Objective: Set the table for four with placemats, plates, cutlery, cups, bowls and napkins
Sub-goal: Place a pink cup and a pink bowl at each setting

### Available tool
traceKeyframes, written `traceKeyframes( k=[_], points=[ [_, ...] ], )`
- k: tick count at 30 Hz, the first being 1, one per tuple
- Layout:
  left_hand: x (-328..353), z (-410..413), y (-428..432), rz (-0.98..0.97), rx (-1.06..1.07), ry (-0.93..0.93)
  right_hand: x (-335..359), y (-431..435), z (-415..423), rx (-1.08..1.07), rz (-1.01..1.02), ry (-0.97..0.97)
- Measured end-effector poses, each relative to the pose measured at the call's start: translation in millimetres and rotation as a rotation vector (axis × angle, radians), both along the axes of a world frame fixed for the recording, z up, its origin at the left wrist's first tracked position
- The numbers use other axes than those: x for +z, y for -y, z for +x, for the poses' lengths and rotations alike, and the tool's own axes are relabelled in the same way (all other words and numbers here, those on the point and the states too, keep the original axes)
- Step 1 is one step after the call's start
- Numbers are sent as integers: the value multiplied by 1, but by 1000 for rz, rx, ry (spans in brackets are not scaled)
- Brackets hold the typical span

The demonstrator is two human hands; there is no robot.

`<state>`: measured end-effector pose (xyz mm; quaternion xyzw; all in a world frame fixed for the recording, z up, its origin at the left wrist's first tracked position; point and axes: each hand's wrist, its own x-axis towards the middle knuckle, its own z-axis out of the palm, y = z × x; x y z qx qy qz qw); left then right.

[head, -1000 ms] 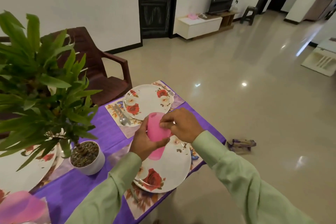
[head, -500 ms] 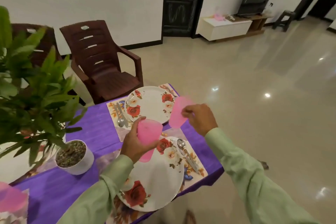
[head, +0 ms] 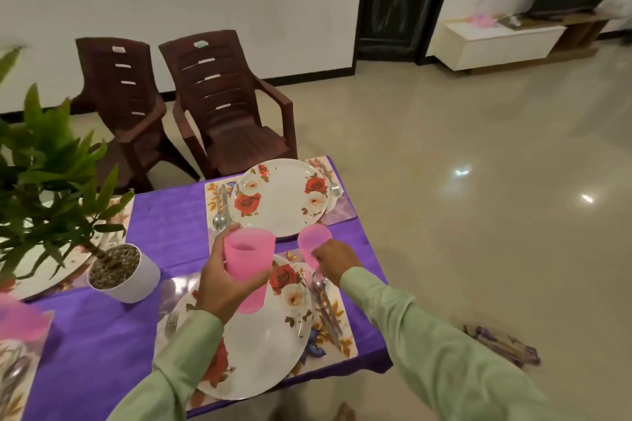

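Note:
My left hand (head: 225, 287) grips a pink plastic cup (head: 249, 261), upright, above the near floral plate (head: 263, 349). A second pink cup (head: 313, 243) is held by my right hand (head: 333, 260), low over the purple tablecloth (head: 164, 236) between the near and far placemats. The far floral plate (head: 284, 196) sits on its placemat with a spoon (head: 219, 219) to its left and a fork (head: 333, 186) to its right. A spoon and knife (head: 323, 301) lie right of the near plate, and a fork (head: 171, 321) lies to its left.
A potted plant in a white pot (head: 124, 272) stands mid-table on the left. Another pink cup (head: 20, 321) is blurred at the left edge. Two brown plastic chairs (head: 232, 113) stand behind the table. A packet (head: 502, 345) lies on the floor to the right.
The two cups were one stack in both hands; my right hand pulled one off and lowered it toward the tablecloth right of the plates. The view swung left.

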<state>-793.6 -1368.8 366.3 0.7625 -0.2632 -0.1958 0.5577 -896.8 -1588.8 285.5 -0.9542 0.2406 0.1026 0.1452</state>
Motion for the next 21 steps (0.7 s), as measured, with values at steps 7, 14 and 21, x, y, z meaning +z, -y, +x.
traceKeyframes(
  k=[7, 14, 21],
  points=[
    [0, -14, 17, -1, -4, -13, 2, 16, -8, 99, -11, 68],
    [-5, -39, 74, -28, -135, 8, 42, 44, -57, -122, 86, 618],
    [-3, -80, 161, -55, -207, 34, 104, 111, -112, -204, 294, 867]
  ],
)
